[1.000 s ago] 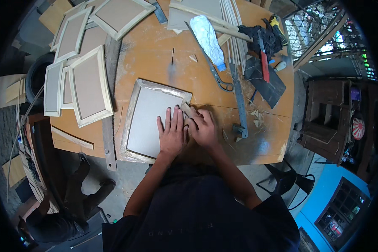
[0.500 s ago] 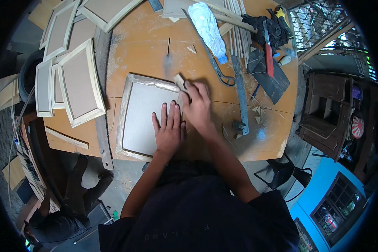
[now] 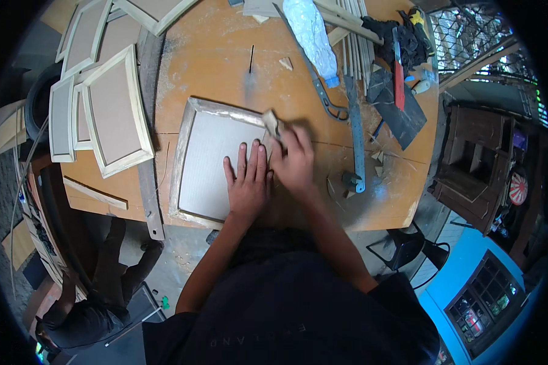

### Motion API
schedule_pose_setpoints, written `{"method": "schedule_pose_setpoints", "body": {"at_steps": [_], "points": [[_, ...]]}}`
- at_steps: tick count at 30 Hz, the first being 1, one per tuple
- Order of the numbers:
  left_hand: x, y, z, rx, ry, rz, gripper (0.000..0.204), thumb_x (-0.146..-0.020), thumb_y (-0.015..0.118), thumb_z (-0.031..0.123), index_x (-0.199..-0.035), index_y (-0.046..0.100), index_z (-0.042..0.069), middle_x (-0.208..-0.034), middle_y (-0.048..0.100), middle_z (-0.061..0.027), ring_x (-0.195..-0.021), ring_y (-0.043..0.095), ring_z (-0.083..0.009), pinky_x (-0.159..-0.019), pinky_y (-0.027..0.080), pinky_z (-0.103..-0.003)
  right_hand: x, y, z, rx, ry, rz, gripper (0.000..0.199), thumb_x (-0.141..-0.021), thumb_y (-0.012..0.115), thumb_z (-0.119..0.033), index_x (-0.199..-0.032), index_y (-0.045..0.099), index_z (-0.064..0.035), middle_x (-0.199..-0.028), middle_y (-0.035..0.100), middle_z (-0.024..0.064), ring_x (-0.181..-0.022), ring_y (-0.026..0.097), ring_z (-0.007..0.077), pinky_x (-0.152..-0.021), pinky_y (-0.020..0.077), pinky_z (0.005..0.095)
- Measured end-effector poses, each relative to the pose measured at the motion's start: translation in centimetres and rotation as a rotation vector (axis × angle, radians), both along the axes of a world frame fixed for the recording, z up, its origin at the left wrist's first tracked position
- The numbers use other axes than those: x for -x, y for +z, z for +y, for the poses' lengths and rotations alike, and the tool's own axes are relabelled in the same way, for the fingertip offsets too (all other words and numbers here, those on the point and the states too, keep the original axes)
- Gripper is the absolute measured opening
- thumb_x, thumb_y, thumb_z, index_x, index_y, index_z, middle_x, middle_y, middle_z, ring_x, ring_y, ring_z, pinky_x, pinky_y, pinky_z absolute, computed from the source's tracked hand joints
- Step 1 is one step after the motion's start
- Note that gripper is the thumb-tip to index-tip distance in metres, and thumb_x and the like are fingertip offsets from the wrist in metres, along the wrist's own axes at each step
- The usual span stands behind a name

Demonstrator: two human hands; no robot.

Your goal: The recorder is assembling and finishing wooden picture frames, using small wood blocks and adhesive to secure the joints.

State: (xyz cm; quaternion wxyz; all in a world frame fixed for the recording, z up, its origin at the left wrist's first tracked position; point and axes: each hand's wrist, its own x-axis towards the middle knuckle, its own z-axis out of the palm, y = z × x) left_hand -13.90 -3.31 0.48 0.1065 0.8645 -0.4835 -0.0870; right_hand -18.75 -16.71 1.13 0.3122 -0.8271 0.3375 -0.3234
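Observation:
A rectangular wooden frame [image 3: 184, 143] with a pale grey panel [image 3: 216, 161] inside lies on the table before me, its rails patchy brown and light. My left hand [image 3: 248, 185] rests flat on the panel's right part, fingers outstretched and slightly spread. In my right hand [image 3: 295, 158] is a small beige block-like piece [image 3: 270, 120], pinched at the frame's far right corner. What it is made of is hard to tell. Both hands and forearms hide most of the frame's right rail.
Pale frames [image 3: 119, 109] overlap on the left, beside a long dark bar [image 3: 147, 152]. Toward the far right are a hand saw [image 3: 329, 106], a plastic bottle [image 3: 310, 39], a metal ruler [image 3: 356, 134], wood strips and a red-handled tool [image 3: 399, 85]. Another person [image 3: 85, 316] is at the lower left.
My right hand has drawn the beige piece a little nearer to me, down the frame's right corner. The left hand stays flat on the panel. The whole view has shifted slightly.

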Motion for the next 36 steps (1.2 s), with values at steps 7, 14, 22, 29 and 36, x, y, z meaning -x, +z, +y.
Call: {"method": "schedule_pose_setpoints", "body": {"at_steps": [7, 14, 22, 29, 36], "points": [[0.1, 0.3, -0.2, 0.019, -0.022, -0.011, 0.065, -0.099, 0.053, 0.034, -0.155, 0.036, 0.006, -0.162, 0.035, -0.0101, -0.152, 0.027, -0.0314, -0.119, 0.012, -0.065, -2.0, 0.3, -2.1, 0.013, -0.016, 0.05, 0.03, -0.084, 0.074, -0.008, -0.112, 0.067, 0.0005, -0.103, 0.062, 0.0201, -0.093, 0.063, 0.04, -0.082, 0.0529, 0.0437], [-4.3, 3.2, -2.0, 0.092, 0.044, 0.036, 0.074, -0.1, 0.053, 0.045, -0.158, 0.029, 0.006, -0.165, 0.029, -0.0112, -0.153, 0.021, -0.0368, -0.118, 0.011, -0.067, -0.1, 1.3, -2.3, -0.033, -0.143, 0.005, 0.031, -0.084, 0.078, -0.009, -0.111, 0.069, 0.0003, -0.101, 0.064, 0.016, -0.083, 0.066, 0.0317, -0.073, 0.0539, 0.0396], [-8.0, 2.7, -3.3, 0.002, -0.036, 0.005, 0.092, -0.088, 0.062, 0.063, -0.16, 0.03, 0.016, -0.166, 0.03, 0.0001, -0.155, 0.016, -0.0358, -0.115, 0.012, -0.073, 0.5, 1.2, -1.4, -0.173, -0.077, -0.002, 0.033, -0.083, 0.078, -0.009, -0.113, 0.068, 0.0011, -0.103, 0.063, 0.0175, -0.089, 0.067, 0.0343, -0.074, 0.0551, 0.0407], [-8.0, 2.9, -3.5, 0.06, -0.045, -0.022, 0.086, -0.088, 0.065, 0.057, -0.157, 0.037, 0.013, -0.163, 0.036, -0.0012, -0.153, 0.023, -0.0367, -0.114, 0.018, -0.072, 0.8, 0.7, -1.6, -0.209, -0.117, 0.019, 0.033, -0.084, 0.078, -0.012, -0.112, 0.069, 0.0011, -0.099, 0.063, 0.0174, -0.086, 0.066, 0.0342, -0.072, 0.0539, 0.0413], [-7.6, 3.9, -4.0, -0.028, -0.033, -0.044, 0.082, -0.089, 0.066, 0.051, -0.155, 0.04, 0.01, -0.162, 0.038, -0.002, -0.152, 0.026, -0.0361, -0.115, 0.02, -0.069, 0.9, 0.8, -1.8, -0.208, -0.132, 0.014, 0.033, -0.084, 0.077, -0.012, -0.113, 0.069, 0.0002, -0.099, 0.063, 0.0175, -0.083, 0.065, 0.0336, -0.071, 0.0535, 0.0415]]}}
